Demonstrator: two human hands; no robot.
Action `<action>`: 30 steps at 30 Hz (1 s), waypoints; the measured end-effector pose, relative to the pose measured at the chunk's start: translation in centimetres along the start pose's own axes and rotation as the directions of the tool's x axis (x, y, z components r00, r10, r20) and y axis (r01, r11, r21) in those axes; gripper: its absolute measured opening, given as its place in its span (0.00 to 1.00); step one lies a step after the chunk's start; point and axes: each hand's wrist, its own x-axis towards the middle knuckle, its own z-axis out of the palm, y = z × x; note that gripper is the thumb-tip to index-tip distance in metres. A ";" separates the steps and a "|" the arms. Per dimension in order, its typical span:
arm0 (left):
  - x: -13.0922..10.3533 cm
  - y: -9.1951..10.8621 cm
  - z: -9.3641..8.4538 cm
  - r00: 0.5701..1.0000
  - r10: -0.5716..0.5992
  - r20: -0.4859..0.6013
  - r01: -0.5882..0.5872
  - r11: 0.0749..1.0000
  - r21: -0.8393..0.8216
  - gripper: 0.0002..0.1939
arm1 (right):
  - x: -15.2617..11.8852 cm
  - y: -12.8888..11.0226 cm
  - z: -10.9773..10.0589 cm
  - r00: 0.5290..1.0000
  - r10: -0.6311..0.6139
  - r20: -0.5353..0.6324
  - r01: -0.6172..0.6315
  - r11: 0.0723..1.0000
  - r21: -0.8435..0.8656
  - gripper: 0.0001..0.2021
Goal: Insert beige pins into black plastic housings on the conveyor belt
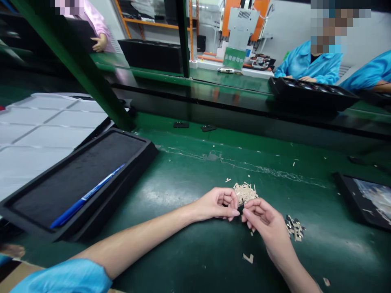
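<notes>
A small black piece (241,209) sat between the left hand (217,204) and right hand (269,224), their fingertips nearly meeting; I couldn't tell which gripped it. Just beyond them lay a pale pile (245,191) on the bench (183,171), beside the right a smaller heap (295,228), well left a pen (87,195) in a tray (125,148).

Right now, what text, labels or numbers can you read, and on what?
"使用中": end of the line on the green sign; the characters before it are too blurred to be sure.
Blue pen: print along its barrel, too small to read.
Nothing else readable.
</notes>
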 end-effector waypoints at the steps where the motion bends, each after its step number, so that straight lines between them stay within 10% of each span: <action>1: 0.0 0.0 0.1 1.000 0.015 -0.014 -0.015 1.000 -0.011 0.15 | 0.0 0.0 0.0 1.000 0.000 0.007 0.000 1.000 -0.002 0.12; 30: 0.2 -0.4 0.2 0.996 0.029 -0.086 -0.026 0.999 0.036 0.19 | -0.9 0.2 0.2 0.924 -0.381 -0.032 0.304 0.783 -0.543 0.04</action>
